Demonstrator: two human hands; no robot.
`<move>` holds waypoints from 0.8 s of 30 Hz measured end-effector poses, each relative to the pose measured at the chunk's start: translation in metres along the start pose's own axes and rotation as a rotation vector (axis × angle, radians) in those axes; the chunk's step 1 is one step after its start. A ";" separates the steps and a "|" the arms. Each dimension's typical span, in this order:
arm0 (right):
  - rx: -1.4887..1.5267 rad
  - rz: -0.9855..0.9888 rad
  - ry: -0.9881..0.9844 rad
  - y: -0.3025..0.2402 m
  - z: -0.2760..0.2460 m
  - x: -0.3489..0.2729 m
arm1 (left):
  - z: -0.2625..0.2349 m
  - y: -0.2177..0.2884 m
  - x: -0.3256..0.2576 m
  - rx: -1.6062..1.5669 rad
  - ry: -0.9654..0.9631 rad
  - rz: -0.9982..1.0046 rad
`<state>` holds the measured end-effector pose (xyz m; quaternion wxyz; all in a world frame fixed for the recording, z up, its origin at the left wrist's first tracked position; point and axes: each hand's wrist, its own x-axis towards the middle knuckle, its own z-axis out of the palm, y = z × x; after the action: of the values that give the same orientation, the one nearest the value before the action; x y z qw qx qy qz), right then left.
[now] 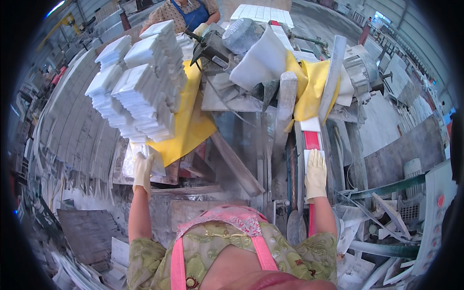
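Note:
My left hand, in a cream rubber glove, is at a low stack of white stone tiles. Its fingers are bent over the edge of a tile there; how many tiles they grip I cannot tell. My right hand, gloved the same way, lies flat with fingers stretched out on a white tile. That tile rests on a narrow red belt running away from me. Another white tile sits farther along the belt, just before a yellow sheet draped over the machine.
Tall stacks of white tiles stand at the left on a yellow cloth. Beyond the machine's motor a person in a blue apron stands. Broken slabs lie at both sides; a control panel is at the right.

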<state>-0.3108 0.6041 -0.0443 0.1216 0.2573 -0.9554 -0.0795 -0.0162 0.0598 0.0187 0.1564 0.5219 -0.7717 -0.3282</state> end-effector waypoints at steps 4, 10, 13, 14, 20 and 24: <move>0.000 -0.028 -0.028 0.003 0.003 -0.001 | -0.003 0.007 -0.004 0.100 0.024 0.027; -0.003 -0.007 -0.027 0.002 0.003 -0.007 | -0.009 0.020 -0.017 0.040 -0.008 -0.002; 0.000 -0.008 -0.036 0.002 0.004 -0.009 | -0.007 0.016 -0.016 0.024 -0.002 -0.002; -0.005 -0.010 -0.023 0.002 0.005 -0.009 | -0.006 0.014 -0.014 0.011 0.004 0.006; 0.048 -0.009 0.007 0.003 0.005 -0.013 | 0.000 -0.001 0.004 0.096 0.018 0.006; 0.034 -0.010 0.010 0.003 0.004 -0.014 | 0.000 0.000 0.001 0.090 0.003 -0.009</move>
<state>-0.3014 0.6142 -0.0502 0.1214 0.2645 -0.9547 -0.0627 -0.0162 0.0585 0.0185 0.1326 0.5325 -0.7829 -0.2931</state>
